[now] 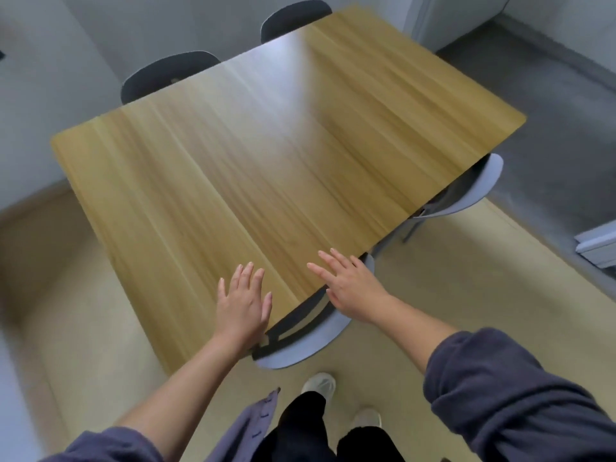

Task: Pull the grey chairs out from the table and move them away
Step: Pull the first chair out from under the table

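A light grey chair [300, 348] is tucked under the near edge of the wooden table [266, 155], only its curved back and a dark seat pad showing. My left hand [243, 305] hovers flat over the table's near edge, just left of that chair's back, fingers spread. My right hand [346, 285] reaches over the chair's right end, fingers apart, holding nothing. A second light grey chair [473, 191] is pushed under the table's right side, its back and a thin leg visible.
Two dark chairs, one [166, 75] nearer and one [293, 18] farther, stand tucked at the table's far side near the wall. Beige floor lies around me, grey floor at the right. A white low object [596, 245] sits at the right edge. My feet [320, 385] stand behind the near chair.
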`<state>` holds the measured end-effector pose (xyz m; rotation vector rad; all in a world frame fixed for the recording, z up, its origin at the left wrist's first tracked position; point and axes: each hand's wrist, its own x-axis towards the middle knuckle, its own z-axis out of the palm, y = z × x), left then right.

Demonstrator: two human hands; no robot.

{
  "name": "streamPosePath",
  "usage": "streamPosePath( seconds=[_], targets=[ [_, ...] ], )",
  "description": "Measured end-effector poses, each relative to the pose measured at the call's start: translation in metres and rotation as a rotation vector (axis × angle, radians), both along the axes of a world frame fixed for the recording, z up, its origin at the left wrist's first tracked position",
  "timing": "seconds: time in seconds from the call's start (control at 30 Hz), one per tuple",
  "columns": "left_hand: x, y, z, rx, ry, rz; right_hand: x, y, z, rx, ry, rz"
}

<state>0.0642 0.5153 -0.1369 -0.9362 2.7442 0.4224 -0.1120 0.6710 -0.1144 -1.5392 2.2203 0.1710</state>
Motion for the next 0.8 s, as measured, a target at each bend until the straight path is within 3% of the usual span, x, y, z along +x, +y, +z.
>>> streamPosePath(
  seconds=[0.3, 0.5, 0.8],
  targets=[
    [0.006, 0.097, -0.019, 0.001, -0.003, 0.225, -0.043, 0.029, -0.029, 0.034, -0.034, 0.261],
    [-0.003, 0.163, -0.04, 0.145, -0.089, 0.375, -0.06, 0.053, -0.053, 0.092, -0.106, 0.468],
    [-0.021, 0.161, -0.059, 0.005, -0.227, 0.438, -0.059, 0.043, -0.085, 0.138, 0.104, 0.656]
  ],
)
